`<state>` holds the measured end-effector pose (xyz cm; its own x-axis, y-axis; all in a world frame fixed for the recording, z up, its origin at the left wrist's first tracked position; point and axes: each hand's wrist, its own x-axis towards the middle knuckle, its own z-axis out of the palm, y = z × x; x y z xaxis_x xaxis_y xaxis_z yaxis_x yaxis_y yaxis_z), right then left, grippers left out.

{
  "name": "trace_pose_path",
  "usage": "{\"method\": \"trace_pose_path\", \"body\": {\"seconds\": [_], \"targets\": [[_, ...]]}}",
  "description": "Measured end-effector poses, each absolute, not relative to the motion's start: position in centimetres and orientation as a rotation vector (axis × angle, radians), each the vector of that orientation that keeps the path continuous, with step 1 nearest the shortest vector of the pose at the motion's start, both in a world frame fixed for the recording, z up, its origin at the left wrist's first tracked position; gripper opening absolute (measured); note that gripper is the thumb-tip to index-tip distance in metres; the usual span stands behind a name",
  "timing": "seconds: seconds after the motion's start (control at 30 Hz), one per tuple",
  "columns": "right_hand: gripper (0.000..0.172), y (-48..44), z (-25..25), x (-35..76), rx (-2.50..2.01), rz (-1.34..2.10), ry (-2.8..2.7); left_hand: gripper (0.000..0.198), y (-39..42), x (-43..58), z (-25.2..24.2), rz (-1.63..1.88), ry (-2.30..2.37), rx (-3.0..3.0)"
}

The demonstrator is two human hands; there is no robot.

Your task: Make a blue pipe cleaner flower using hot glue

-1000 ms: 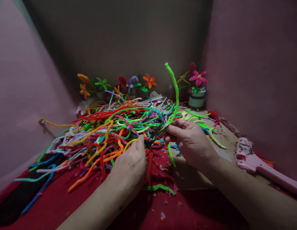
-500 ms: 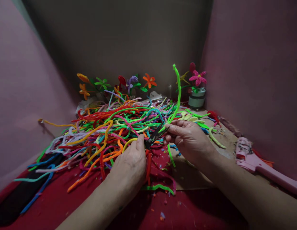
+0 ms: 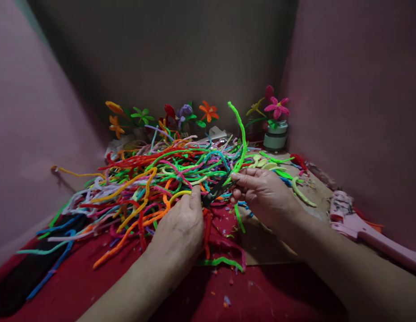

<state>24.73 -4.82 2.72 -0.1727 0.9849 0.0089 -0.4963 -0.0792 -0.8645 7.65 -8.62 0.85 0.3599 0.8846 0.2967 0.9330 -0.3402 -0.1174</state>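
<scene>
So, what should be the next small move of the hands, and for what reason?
Perhaps the left hand should gently close the dark, slim-bladed scissors: they look open beside the bright green, fuzzy strip, which the right hand pinches. Whether the strip lies fully between the blades is hard to see.

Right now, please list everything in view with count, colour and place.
Scissors: one, black, centre
Raised pipe cleaner: one, bright green, near scissors
Pipe-cleaner pile: one, multicoloured, centre to left
Pipe-cleaner flowers: several, mixed colours, along the back
Pot: one, pale green, back right
Unclear items: few, whitish, behind pile
Cardboard: one, brown, right of centre
Short pieces: several, mixed colours, on cardboard
Handled tool: one, pink, far right
Cloth: one, dark red, foreground
Strip: one, black, left foreground
Walls: three, pinkish or grey, around
Left hand: one, bare, holding the scissors
Right hand: one, bare, holding the raised pipe cleaner
</scene>
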Motion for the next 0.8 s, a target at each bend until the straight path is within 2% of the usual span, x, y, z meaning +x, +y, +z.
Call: {"method": "trace_pose_path", "body": {"seconds": [0.8], "targets": [[0.013,-4.76,2.45,24.6,-0.692,1.609,-0.895,0.051,-8.25,7.33,-0.01,-0.38,-1.684,-2.497]]}}
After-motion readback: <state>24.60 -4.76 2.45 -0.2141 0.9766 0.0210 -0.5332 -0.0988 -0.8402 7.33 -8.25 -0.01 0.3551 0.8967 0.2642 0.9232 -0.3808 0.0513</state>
